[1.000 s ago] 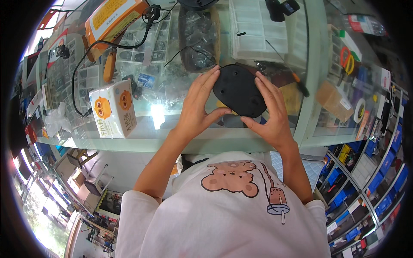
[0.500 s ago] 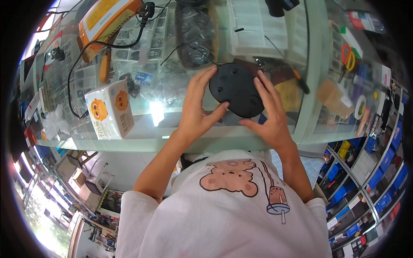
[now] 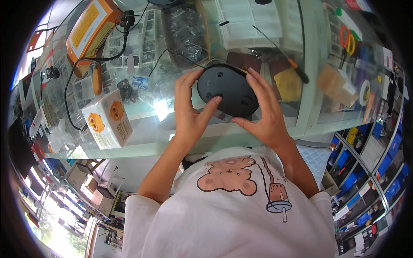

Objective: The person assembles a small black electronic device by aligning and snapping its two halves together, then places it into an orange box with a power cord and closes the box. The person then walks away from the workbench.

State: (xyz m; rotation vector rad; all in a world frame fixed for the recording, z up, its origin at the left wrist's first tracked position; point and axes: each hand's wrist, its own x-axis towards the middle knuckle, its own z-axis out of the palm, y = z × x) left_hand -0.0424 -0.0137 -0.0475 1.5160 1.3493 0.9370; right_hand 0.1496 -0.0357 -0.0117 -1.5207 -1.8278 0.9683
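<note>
A black oval plastic housing (image 3: pixel 224 88) with round screw recesses on its upward face is held between my two hands over the glass counter. My left hand (image 3: pixel 189 112) grips its left side, thumb pressed on the face near a recess and fingers along the edge. Around the right side curl the fingers of my right hand (image 3: pixel 268 107), its thumb at the near edge. The housing is tilted, and part of its far side wall shows. A thin black wire (image 3: pixel 168 50) runs from its far left edge. The underside is hidden.
Beyond the housing lie a screwdriver (image 3: pixel 287 59), a white compartment tray (image 3: pixel 251 38) and a box of bagged parts (image 3: pixel 185 38). On the left are a tissue pack (image 3: pixel 107 120), a plug with cable (image 3: pixel 126 26) and an orange box (image 3: pixel 88 34). Scissors (image 3: pixel 346 45) lie right.
The housing has tilted in my hands, so more of its far side shows. Both hands keep their hold. The whole view has shifted slightly.
</note>
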